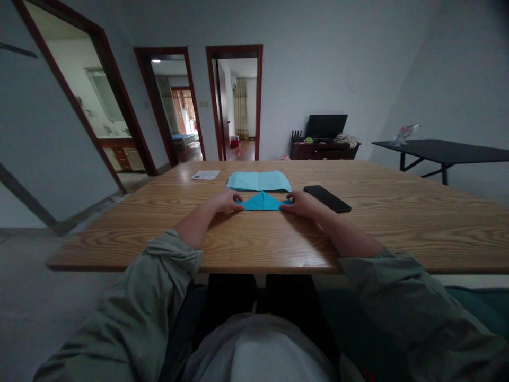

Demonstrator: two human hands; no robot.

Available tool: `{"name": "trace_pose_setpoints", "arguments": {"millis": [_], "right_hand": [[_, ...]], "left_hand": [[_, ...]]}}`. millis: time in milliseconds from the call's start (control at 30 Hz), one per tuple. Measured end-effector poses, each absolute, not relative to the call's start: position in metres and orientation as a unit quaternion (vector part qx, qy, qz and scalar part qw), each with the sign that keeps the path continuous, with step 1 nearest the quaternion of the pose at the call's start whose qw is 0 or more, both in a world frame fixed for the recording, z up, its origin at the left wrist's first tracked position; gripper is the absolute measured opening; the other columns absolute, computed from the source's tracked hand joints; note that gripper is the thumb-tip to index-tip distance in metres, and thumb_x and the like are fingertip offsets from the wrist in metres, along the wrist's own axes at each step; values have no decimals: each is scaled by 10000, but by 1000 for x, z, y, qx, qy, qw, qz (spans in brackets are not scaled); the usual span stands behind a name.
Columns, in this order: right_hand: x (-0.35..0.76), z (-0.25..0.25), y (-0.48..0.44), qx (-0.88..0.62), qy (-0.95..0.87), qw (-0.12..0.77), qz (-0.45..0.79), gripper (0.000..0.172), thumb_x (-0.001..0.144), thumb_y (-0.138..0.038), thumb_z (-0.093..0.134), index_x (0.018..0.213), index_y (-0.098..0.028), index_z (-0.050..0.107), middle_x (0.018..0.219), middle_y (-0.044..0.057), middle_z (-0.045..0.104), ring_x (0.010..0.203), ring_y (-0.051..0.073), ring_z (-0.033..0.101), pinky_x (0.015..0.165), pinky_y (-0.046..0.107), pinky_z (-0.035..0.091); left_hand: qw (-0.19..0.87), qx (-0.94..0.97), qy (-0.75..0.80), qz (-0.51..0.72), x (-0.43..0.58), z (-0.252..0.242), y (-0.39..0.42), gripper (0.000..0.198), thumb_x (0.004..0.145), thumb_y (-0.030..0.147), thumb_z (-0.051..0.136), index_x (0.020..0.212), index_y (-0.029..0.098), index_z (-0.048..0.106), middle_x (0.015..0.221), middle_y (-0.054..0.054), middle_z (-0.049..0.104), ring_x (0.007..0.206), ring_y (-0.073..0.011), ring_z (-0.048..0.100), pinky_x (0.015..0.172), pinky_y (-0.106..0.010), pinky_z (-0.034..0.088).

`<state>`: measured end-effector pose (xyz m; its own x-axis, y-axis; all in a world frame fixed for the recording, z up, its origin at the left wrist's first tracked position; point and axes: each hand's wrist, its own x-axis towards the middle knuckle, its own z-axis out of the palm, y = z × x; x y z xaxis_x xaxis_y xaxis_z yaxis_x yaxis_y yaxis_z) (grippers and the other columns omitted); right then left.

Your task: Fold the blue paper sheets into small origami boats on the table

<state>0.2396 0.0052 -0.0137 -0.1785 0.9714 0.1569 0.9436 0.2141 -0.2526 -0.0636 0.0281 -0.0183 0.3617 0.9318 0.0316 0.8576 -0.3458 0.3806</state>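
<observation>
A blue paper folded into a flat triangle (261, 202) lies on the wooden table (397, 223) in front of me. My left hand (226, 201) pinches its left corner with the fingers pressed together. My right hand (299, 203) pinches the right corner the same way. Just beyond the triangle rests a larger light-blue folded sheet (259, 181), touched by neither hand.
A black phone (326, 198) lies right of my right hand. A small white printed slip (205, 175) sits at the far left of the table. Behind are a black side table (441, 150), a TV stand (324, 149) and open doorways.
</observation>
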Motion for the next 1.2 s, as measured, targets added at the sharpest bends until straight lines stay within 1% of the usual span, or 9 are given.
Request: {"name": "trace_pose_setpoints", "arguments": {"millis": [100, 200, 333, 433, 600, 700, 800, 1033, 1200], "right_hand": [[238, -12, 5, -623, -768, 143, 42, 483, 707, -540, 675, 1005, -161, 683, 964, 110, 699, 810, 224, 634, 646, 280, 446], [238, -12, 5, -623, -767, 146, 39, 400, 708, -525, 675, 898, -174, 703, 887, 93, 708, 754, 207, 630, 605, 267, 429], [240, -13, 7, -611, -778, 145, 27, 354, 712, -523, 665, 855, -202, 705, 821, 64, 706, 703, 188, 617, 573, 260, 402], [241, -14, 7, -600, -786, 146, 18, 338, 714, -521, 662, 851, -215, 702, 823, 53, 704, 702, 181, 611, 576, 256, 394], [243, -13, 6, -608, -782, 138, 25, 311, 751, -462, 642, 905, -196, 691, 838, 57, 700, 697, 173, 600, 562, 253, 384], [242, -12, 4, -622, -771, 132, 34, 242, 780, -383, 622, 889, -179, 691, 847, 65, 701, 713, 169, 603, 576, 246, 385], [241, -11, 2, -630, -765, 128, 36, 210, 790, -351, 611, 871, -175, 692, 855, 73, 703, 730, 173, 607, 586, 243, 387], [237, -9, -2, -634, -764, 115, 18, 231, 811, -347, 571, 905, -172, 688, 885, 96, 706, 767, 208, 619, 606, 262, 405], [233, -12, -3, -612, -783, 102, -43, 208, 818, -328, 540, 912, -193, 668, 897, 94, 698, 780, 208, 614, 626, 262, 402]], "left_hand": [[175, 812, 540, 135, -63, -20, 29, 372, 684, 418, 704, 964, 173, 697, 899, -44, 706, 771, -165, 628, 619, -231, 436], [186, 803, 549, 138, -62, -20, 28, 295, 688, 395, 704, 886, 175, 697, 848, -33, 712, 722, -150, 624, 585, -226, 423], [161, 808, 552, 132, -60, -14, 22, 243, 693, 379, 697, 836, 183, 687, 802, -15, 708, 683, -135, 609, 553, -217, 398], [152, 819, 540, 120, -59, -9, 17, 222, 707, 360, 682, 844, 186, 695, 806, -12, 708, 692, -134, 613, 560, -214, 398], [135, 811, 560, 100, -60, -5, 14, 293, 731, 372, 664, 946, 175, 692, 884, -36, 710, 717, -138, 616, 573, -212, 403], [103, 804, 578, 92, -61, -7, 16, 255, 764, 373, 626, 916, 178, 688, 895, -41, 708, 744, -146, 612, 586, -217, 397], [74, 802, 586, 91, -62, -11, 19, 236, 769, 381, 613, 880, 181, 673, 893, -46, 703, 758, -155, 606, 606, -226, 398], [36, 804, 587, 84, -60, -14, 19, 230, 764, 367, 572, 885, 181, 634, 915, -68, 682, 782, -179, 596, 625, -244, 405], [1, 804, 588, 91, -53, -12, 13, 218, 760, 359, 571, 881, 190, 638, 934, -81, 675, 806, -200, 595, 662, -264, 415]]}}
